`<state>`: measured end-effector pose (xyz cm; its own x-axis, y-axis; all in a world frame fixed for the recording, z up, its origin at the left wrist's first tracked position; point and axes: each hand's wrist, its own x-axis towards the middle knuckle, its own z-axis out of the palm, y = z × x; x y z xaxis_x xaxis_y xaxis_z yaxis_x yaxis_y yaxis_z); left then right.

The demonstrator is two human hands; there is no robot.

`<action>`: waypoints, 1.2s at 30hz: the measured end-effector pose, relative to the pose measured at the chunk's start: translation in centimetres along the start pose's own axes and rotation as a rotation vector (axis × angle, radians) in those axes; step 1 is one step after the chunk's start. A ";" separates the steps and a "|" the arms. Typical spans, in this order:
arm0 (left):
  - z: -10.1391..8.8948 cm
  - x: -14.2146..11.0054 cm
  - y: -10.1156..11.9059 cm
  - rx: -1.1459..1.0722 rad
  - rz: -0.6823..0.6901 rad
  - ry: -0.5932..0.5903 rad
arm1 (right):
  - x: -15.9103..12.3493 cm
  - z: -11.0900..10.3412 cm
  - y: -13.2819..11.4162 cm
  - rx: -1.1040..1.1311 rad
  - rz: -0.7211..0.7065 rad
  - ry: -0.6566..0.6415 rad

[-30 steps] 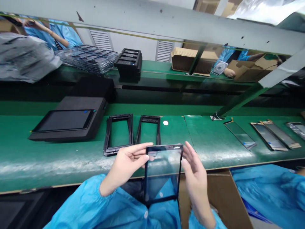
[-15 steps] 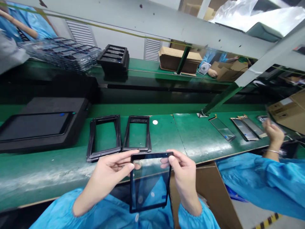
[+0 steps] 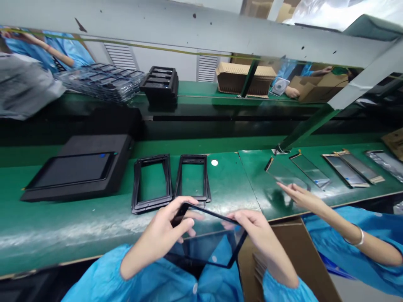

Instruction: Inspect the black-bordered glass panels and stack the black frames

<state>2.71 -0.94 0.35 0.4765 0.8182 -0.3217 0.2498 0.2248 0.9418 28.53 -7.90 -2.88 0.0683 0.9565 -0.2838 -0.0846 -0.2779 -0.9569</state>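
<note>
Held at the bench's front edge is a black-bordered glass touch panel [image 3: 214, 245], clear in the middle, tilted with its near side down. My left hand [image 3: 163, 230] pinches its upper left corner between thumb and fingers. At the upper right edge, my right hand [image 3: 260, 233] grips it, the fingertips partly behind the glass. Just beyond my hands lie two stacks of black rectangular frames, a left stack [image 3: 136, 184] and a right stack [image 3: 206, 180]. A dark screen assembly [image 3: 72, 170] rests on a black foam block [image 3: 122, 167] at the left.
A co-worker's hand [image 3: 304, 197] reaches over the bench at right, by a glass panel. More panels [image 3: 346, 170] lie farther right. A slanted post [image 3: 308, 126] rises from the green bench [image 3: 226, 184]. Black trays [image 3: 160, 82] and a cardboard divider box [image 3: 231, 77] stand on the shelf.
The panel in my hands has gone from nearly upright to tilted and turned. The co-worker's hand has come leftward with a glass panel near it. The view has shifted left.
</note>
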 end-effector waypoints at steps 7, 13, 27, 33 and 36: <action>0.2 -0.3 -1.1 -0.225 0.003 0.242 | -0.6 -0.3 1.9 0.131 -0.021 0.240; 0.0 -0.2 -1.5 -0.274 -0.010 0.272 | -1.0 1.4 1.5 0.151 -0.082 0.370; -0.3 -0.8 -1.8 -0.270 -0.005 0.307 | -1.4 1.9 1.1 0.075 -0.151 0.336; -0.4 -0.7 -2.6 -0.236 0.009 0.315 | -1.3 2.4 1.9 0.190 -0.178 0.391; -1.0 -0.2 -2.9 -0.006 0.157 0.363 | -1.6 2.6 1.7 0.131 -0.175 0.399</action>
<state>1.08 -1.26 -2.23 0.1793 0.9765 -0.1195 0.1925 0.0843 0.9777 25.66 -9.68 -3.93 0.4687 0.8714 -0.1448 -0.1609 -0.0770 -0.9840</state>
